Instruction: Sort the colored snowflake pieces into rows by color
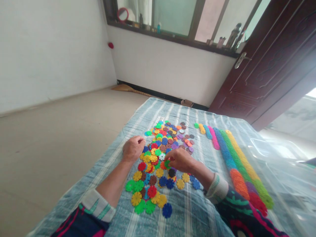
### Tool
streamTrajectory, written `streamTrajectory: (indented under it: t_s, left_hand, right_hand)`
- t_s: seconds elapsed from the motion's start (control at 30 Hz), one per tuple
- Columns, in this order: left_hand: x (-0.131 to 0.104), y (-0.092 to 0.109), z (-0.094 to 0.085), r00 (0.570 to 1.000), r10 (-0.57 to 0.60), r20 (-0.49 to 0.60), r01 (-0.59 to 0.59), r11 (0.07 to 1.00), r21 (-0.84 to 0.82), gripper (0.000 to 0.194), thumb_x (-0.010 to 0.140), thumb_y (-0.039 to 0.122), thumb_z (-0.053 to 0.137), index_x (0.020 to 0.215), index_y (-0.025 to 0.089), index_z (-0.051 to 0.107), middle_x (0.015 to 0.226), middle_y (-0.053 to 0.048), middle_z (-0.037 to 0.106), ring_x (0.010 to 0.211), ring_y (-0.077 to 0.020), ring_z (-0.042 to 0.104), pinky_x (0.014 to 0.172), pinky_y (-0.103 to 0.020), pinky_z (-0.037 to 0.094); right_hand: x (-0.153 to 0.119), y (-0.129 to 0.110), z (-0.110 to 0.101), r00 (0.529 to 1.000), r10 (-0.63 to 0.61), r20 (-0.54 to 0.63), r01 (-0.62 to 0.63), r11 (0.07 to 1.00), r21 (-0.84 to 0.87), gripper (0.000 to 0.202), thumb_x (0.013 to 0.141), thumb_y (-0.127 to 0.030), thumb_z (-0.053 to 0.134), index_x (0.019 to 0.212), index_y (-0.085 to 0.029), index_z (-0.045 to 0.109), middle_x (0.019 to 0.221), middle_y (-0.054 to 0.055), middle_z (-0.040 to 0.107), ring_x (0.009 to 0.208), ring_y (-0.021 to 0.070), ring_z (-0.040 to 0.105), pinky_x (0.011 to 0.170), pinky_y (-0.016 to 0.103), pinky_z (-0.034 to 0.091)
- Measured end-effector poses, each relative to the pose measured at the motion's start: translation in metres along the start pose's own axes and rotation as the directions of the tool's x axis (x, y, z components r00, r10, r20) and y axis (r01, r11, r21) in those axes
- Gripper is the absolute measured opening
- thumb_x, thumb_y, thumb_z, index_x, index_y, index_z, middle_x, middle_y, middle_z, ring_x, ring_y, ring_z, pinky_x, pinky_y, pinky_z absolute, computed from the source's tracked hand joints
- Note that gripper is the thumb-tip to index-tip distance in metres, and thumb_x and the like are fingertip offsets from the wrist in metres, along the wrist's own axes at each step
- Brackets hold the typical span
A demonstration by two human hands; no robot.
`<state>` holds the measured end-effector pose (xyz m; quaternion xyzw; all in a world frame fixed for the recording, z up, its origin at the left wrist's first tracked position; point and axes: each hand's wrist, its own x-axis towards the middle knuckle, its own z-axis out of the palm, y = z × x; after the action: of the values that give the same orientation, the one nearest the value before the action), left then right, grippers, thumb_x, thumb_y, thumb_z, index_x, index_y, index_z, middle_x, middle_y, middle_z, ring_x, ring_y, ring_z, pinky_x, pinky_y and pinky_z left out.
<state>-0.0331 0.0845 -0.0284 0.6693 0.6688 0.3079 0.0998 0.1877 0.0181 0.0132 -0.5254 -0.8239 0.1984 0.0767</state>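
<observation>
Many notched plastic discs in mixed colours lie scattered over the striped blue-green cloth. My left hand is at the left edge of the pile, its fingers curled closed; what they hold, if anything, is hidden. Over the middle right of the pile is my right hand, with its fingertips pinched on a green disc. To the right, rows of stacked discs lie on their sides, among them a yellow row, a blue row and a short pink row.
Clear plastic containers stand at the right side of the cloth. Beyond the far edge are a white wall, a windowsill with bottles and a dark red door. Tiled floor shows on the left.
</observation>
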Motion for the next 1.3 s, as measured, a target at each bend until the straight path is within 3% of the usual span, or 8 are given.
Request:
streamTrajectory:
  t_s: [0.2, 0.4, 0.5, 0.6, 0.67, 0.77, 0.87, 1.3]
  left_hand:
    - [0.000, 0.000, -0.001, 1.000, 0.012, 0.000, -0.012, 1.000, -0.001, 0.025, 0.078, 0.031, 0.046, 0.077, 0.019, 0.068, 0.085, -0.005, 0.073, 0.077, -0.0178, 0.065, 0.068, -0.025, 0.043]
    - [0.001, 0.000, -0.002, 1.000, 0.013, 0.003, -0.013, 1.000, 0.015, 0.026, 0.077, 0.032, 0.046, 0.078, 0.020, 0.069, 0.086, -0.004, 0.073, 0.078, -0.0179, 0.065, 0.068, -0.024, 0.044]
    - [0.002, 0.000, -0.004, 1.000, 0.022, -0.001, -0.022, 1.000, 0.020, 0.027, 0.077, 0.033, 0.046, 0.078, 0.021, 0.069, 0.084, -0.004, 0.073, 0.076, -0.0178, 0.065, 0.066, -0.023, 0.044]
    - [0.004, 0.000, -0.006, 0.999, 0.032, -0.016, -0.031, 0.999, 0.022, 0.027, 0.076, 0.034, 0.045, 0.075, 0.022, 0.069, 0.082, -0.002, 0.073, 0.074, -0.0177, 0.065, 0.064, -0.023, 0.044]
    - [0.005, 0.000, -0.006, 1.000, 0.023, -0.015, -0.023, 1.000, 0.019, 0.027, 0.075, 0.035, 0.046, 0.075, 0.022, 0.069, 0.082, -0.002, 0.073, 0.073, -0.0179, 0.064, 0.063, -0.023, 0.044]
    - [0.006, 0.001, -0.007, 1.000, 0.008, -0.001, -0.008, 1.000, 0.019, 0.028, 0.075, 0.037, 0.046, 0.077, 0.021, 0.069, 0.082, -0.003, 0.073, 0.073, -0.0189, 0.065, 0.062, -0.024, 0.044]
    - [0.006, 0.001, -0.007, 1.000, -0.005, 0.009, 0.004, 1.000, 0.022, 0.030, 0.075, 0.038, 0.045, 0.078, 0.021, 0.069, 0.083, -0.004, 0.073, 0.074, -0.0202, 0.065, 0.064, -0.026, 0.045]
    - [0.005, -0.002, -0.008, 1.000, -0.027, -0.008, 0.027, 0.999, 0.019, 0.027, 0.074, 0.039, 0.047, 0.075, 0.023, 0.068, 0.082, -0.003, 0.073, 0.073, -0.0204, 0.066, 0.064, -0.026, 0.047]
  right_hand:
    - [0.001, 0.005, 0.004, 0.998, 0.017, -0.061, -0.012, 0.997, 0.074, 0.022, 0.066, -0.012, 0.063, 0.082, -0.023, 0.074, 0.073, -0.002, 0.068, 0.067, 0.0121, 0.058, 0.058, 0.022, 0.034]
    - [0.001, 0.017, 0.002, 1.000, -0.002, -0.026, 0.013, 0.909, 0.416, 0.012, 0.061, -0.005, 0.063, 0.065, -0.016, 0.067, 0.057, -0.006, 0.059, 0.053, 0.0076, 0.051, 0.051, 0.018, 0.034]
    - [0.002, 0.036, -0.012, 0.995, 0.055, -0.082, -0.011, 0.884, 0.466, 0.006, 0.063, -0.011, 0.065, 0.066, -0.017, 0.066, 0.056, -0.006, 0.058, 0.051, 0.0071, 0.050, 0.049, 0.017, 0.035]
    - [0.006, 0.071, -0.039, 0.962, 0.150, -0.229, -0.071, 0.944, 0.323, 0.004, 0.065, -0.016, 0.068, 0.069, -0.017, 0.068, 0.060, -0.005, 0.061, 0.056, 0.0083, 0.054, 0.053, 0.017, 0.037]
    - [0.009, 0.100, -0.061, 0.907, 0.254, -0.335, -0.214, 0.965, 0.151, 0.006, 0.068, -0.018, 0.067, 0.073, -0.017, 0.070, 0.064, -0.003, 0.064, 0.061, 0.0099, 0.057, 0.055, 0.018, 0.039]
    - [0.017, 0.141, -0.087, 0.798, 0.380, -0.467, -0.426, 0.905, 0.008, 0.013, 0.071, -0.018, 0.065, 0.081, -0.017, 0.072, 0.074, 0.001, 0.069, 0.070, 0.0140, 0.061, 0.060, 0.021, 0.040]
    - [0.030, 0.169, -0.101, 0.754, 0.416, -0.508, -0.508, 0.860, -0.049, 0.018, 0.072, -0.015, 0.061, 0.085, -0.018, 0.074, 0.083, 0.005, 0.071, 0.080, 0.0185, 0.062, 0.063, 0.024, 0.040]
    - [0.075, 0.193, -0.099, 0.815, 0.441, -0.375, -0.549, 0.795, -0.259, 0.025, 0.070, -0.012, 0.060, 0.087, -0.023, 0.075, 0.095, 0.006, 0.072, 0.087, 0.0199, 0.065, 0.067, 0.023, 0.043]
